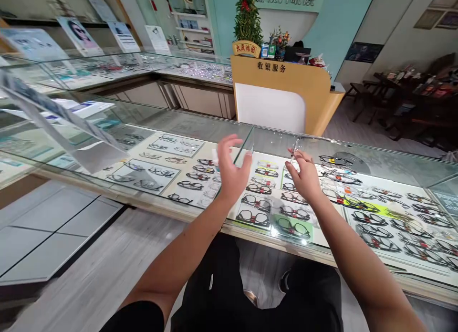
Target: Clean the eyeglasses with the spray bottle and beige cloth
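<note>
**A:** What is the left hand [232, 167] doing?

**B:** It is hovering above the glass counter [171, 119], forearm reaching up from the lower left, palm turned toward the right. The fingers are spreading loosely, curling a little at the tips, and gripping nothing. It is blurring slightly, so I cannot tell whether the fingertips are touching the glass.

**A:** And what is lying under it?

**B:** Rows of eyeglass frames [258, 203] are sitting on white trays inside the case, below the glass. Each frame's long axis is running left to right, with the fronts facing the person.

**A:** Is anything standing between the hands?

**B:** The edge of a glass pane [243, 148] is running diagonally there, from near the left fingertips back toward the far side of the counter.

**A:** And the right hand [305, 175]?

**B:** It is hanging near the left one, well apart from the frames below, forearm coming in from the lower right. Its fingers are pinching together around something thin and clear [294, 150]; what it is, I cannot tell.

**A:** How much room is there?

**B:** The counter's near edge is running just in front of the person's knees. Open wooden floor [107, 270] is stretching to the left, and a yellow cashier desk [286, 96] is standing well beyond the counter.
</note>
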A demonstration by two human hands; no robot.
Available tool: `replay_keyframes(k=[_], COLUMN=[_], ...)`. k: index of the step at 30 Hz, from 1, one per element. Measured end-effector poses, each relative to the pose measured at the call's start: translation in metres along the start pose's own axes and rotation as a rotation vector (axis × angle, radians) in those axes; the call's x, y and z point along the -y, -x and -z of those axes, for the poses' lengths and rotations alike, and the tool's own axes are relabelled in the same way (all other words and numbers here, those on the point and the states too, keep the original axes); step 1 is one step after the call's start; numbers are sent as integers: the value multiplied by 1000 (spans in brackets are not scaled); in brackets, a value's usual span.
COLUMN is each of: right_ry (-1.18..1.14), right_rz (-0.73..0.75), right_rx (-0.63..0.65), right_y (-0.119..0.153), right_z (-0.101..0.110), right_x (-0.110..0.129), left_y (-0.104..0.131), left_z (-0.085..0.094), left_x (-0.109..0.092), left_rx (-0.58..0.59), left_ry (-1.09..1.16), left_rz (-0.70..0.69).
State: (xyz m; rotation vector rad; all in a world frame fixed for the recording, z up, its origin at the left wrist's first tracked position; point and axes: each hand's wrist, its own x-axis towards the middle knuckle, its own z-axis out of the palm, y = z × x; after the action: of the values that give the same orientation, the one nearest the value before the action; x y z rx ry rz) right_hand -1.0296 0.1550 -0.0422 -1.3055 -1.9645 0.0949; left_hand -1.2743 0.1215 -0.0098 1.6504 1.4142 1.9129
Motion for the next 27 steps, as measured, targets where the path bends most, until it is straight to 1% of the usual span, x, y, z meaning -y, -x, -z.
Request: replay_keyframes(k=[1, 2, 3, 4, 5, 6, 7, 8, 9, 11, 14, 16, 18, 22, 25, 27], right_ry=[16, 28, 36, 41, 41, 38, 32, 23, 12, -10, -50, -89, -132, -183, -212, -247], right_rz=[-1, -4, -7, -10, -10, -11, -10, -10, -10, -9, -22, -33, -22, 27, 45, 57], right_rx=[-1, -3, -4, -4, -2, 0, 2, 3, 2, -9, -40, -56, -64, -64, -49, -27], right_y=[0, 0, 1, 1, 1, 1, 1, 0, 0, -2, -6, -8, -9, -8, -6, -6], right_z=[0, -1, -1, -2, -3, -4, -5, -5, -6, -4, 2, 9, 18, 33, 38, 38], right_x=[0, -1, -1, -2, -3, -3, -5, -6, -7, -9, -9, -8, -6, 1, 2, 2], left_y=[0, -2, -5, -10, -15, -19, -23, -27, -29, -31, -33, -37, -43, -52, -55, -54], left_z=[13, 25, 36, 44, 51, 57, 61, 64, 65, 65, 55, 40, 19, -30, -64, -81], left_x=[8, 20, 34, 50, 65, 80, 93, 103, 109, 114, 102, 88, 68, 27, 7, 4], left_rx=[-130, -212, -239, -219, -166, -93, 10, 86, 120, 149, 164, 211, 288, 451, 722, 877], left_ry=[-63, -123, -178, -213, -216, -189, -136, -99, -89, -79, -34, 74, 216, 500, 694, 790], left_rz=[-8, 6, 42, 112, 209, 325, 432, 506, 533, 536, 473, 423, 401, 465, 530, 563])
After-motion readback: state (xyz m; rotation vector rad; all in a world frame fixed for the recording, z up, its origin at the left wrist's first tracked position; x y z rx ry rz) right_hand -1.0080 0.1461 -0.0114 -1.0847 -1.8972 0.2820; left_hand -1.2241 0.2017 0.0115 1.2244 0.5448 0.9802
